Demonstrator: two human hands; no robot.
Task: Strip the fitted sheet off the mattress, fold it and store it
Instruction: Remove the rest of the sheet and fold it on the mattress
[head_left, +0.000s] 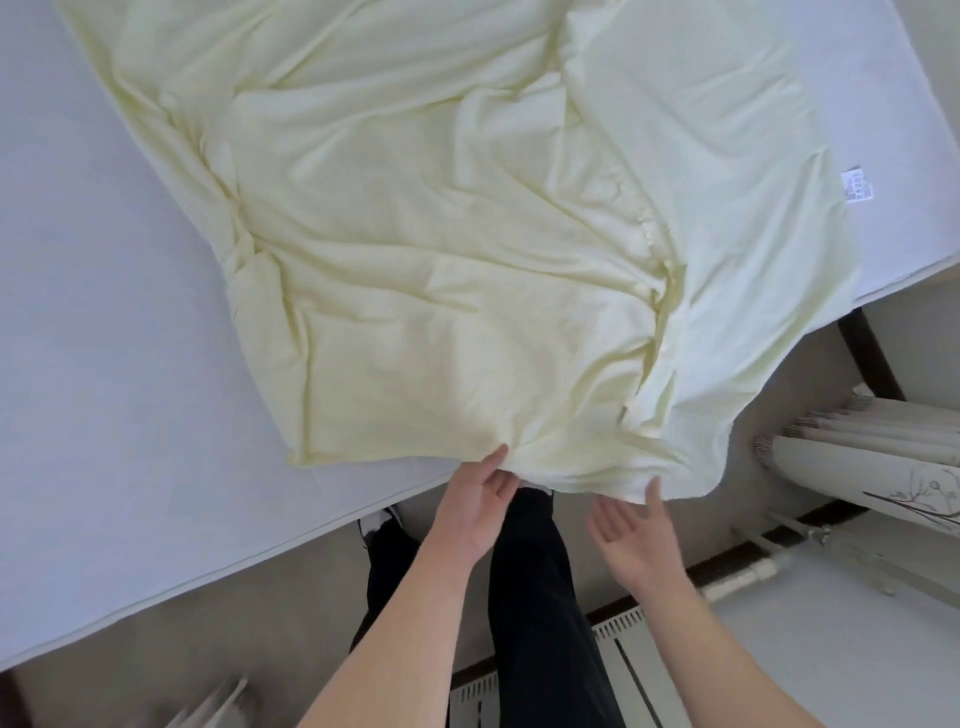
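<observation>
My left hand (480, 496) touches the sheet (426, 249) edge, fingers relaxed; my right hand (626, 525) is spread, fingertips just under the hem. The sheet lies rumpled on the mattress (104, 364) beyond both.

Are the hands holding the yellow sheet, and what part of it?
The left hand touches the near hem of the sheet where it overhangs the mattress. The right hand is open with fingertips at the same hem. No firm grip shows.

Person: 2 bare forearms, no sleeves visible. Left hand (480, 506) and right hand (626, 530) carry no gloves. Black trousers (540, 613) worn; footwear (382, 519) dark with white marking.
</observation>
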